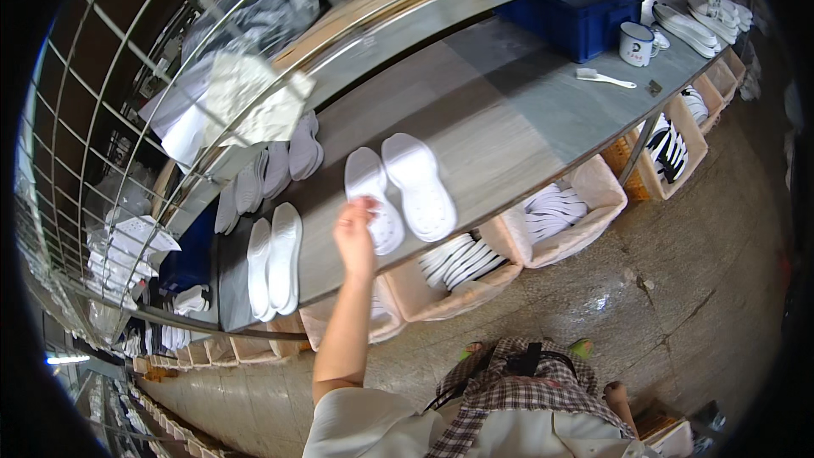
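Two white shoe soles lie side by side on the grey bench. On the left shoe sole (pixel 388 225), my left hand (pixel 354 233) has its fingers closed at the left edge, slightly blurred. The right shoe sole (pixel 420 187) is close beside it, untouched. Left of my hand, another pair of white soles (pixel 284 259) stands close together. Several more soles (pixel 275 168) lean in a row behind that pair. My right hand (pixel 616 394) hangs low by my right side, away from the bench; its fingers are too small to make out.
Cloth-lined baskets (pixel 604 225) of strips and soles line the bench's front edge. On the right are a white brush (pixel 606 78), an enamel mug (pixel 635 44), a blue crate (pixel 585 21) and more soles (pixel 685 30). Wire mesh (pixel 127 34) and a shelf edge (pixel 407 21) rise at left and back.
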